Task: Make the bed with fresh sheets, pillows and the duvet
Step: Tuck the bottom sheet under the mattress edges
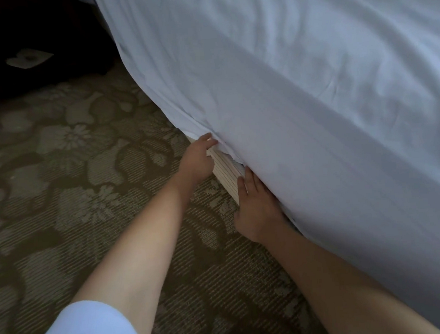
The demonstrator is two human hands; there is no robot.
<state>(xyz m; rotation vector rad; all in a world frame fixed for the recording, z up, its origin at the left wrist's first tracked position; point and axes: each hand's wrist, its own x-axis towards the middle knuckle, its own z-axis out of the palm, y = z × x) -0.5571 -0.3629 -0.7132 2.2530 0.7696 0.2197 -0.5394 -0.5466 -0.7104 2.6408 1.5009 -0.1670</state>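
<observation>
Along sheet (301,106) hem, left hand (195,161) pinching, right hand (257,206) flat, carpet (55,181) beside.

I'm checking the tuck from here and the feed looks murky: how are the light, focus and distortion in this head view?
Head view: dim and uneven, the white sheet bright with a bluish cast, the top-left corner nearly black; soft shadow under the sheet's hem around the right hand and left hand; slightly soft focus throughout, no glare; wide-angle bending shows along the bed edge.
</observation>
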